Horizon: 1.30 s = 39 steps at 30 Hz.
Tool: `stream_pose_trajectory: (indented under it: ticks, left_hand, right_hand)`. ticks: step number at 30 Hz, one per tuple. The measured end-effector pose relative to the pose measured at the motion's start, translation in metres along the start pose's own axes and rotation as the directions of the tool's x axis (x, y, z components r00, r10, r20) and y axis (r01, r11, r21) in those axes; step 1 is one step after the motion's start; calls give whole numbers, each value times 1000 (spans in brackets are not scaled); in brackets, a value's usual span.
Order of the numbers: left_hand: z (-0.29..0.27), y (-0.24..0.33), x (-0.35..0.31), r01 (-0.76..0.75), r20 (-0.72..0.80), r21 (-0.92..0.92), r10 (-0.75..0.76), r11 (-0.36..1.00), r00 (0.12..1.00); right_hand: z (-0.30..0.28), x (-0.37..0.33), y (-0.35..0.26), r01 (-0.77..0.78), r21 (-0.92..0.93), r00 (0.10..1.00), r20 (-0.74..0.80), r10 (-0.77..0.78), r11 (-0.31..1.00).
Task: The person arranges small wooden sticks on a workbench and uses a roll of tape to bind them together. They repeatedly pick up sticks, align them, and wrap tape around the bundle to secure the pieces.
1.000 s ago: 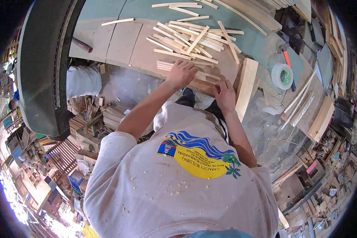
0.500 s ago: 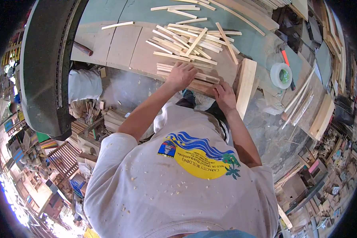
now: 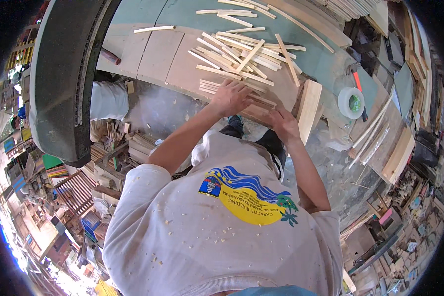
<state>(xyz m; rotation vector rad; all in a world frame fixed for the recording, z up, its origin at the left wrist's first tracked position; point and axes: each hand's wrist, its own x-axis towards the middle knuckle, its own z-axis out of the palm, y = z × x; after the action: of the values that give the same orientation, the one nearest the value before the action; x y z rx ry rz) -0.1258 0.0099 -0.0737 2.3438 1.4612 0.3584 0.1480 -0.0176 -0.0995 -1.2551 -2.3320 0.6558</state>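
Note:
A small row of pale wooden sticks (image 3: 209, 86) lies side by side along the near edge of the workbench. Across its middle rests my left hand (image 3: 232, 97), fingers curled over the sticks and hiding part of them. My right hand (image 3: 284, 124) is by the row's right end, just off the bench edge. Its fingers point toward the stick ends, and I see nothing held in them; its palm side is hidden. Beyond the row, a loose, crisscrossed pile of similar sticks (image 3: 246, 55) covers the bench. A thick wooden block (image 3: 309, 106) stands to the right of my right hand.
A big dark machine column (image 3: 59, 84) rises at the left. Tape (image 3: 351, 102) and an orange-handled tool (image 3: 356, 81) lie on the right. Several long strips (image 3: 375, 126) and boards (image 3: 398, 155) are farther right. A stray stick (image 3: 154, 29) lies at the bench's far left.
The whole view has shifted slightly. My right hand has drawn a little toward me beside the stick ends, while my left hand stays on the row.

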Motion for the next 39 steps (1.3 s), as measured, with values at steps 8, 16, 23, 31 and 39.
stream_pose_trajectory:
  ticks: [8, 16, 23, 31, 39]
  left_hand:
    - [1, -5, 1, -37, 110, 64, 30, 997, 994]
    - [13, -8, 1, -49, 48, 19, 48, 999, 998]
    - [7, -2, 0, -71, -103, 53, 77, 996, 992]
    - [16, -8, -3, -33, 31, 12, 33, 999, 999]
    - [22, -6, -4, -26, -32, 19, 27, 999, 999]
  right_hand:
    - [-11, 20, 2, 21, -106, 1000, -13, -23, 994]
    - [-17, 29, -15, -37, -192, 995, -101, 18, 981]
    - [-7, 34, -9, -44, -159, 999, 14, 47, 986]
    - [-9, 39, -15, -230, 7, 968, 103, 228, 973]
    - [-7, 36, -22, -342, 21, 940, 1, 342, 939]
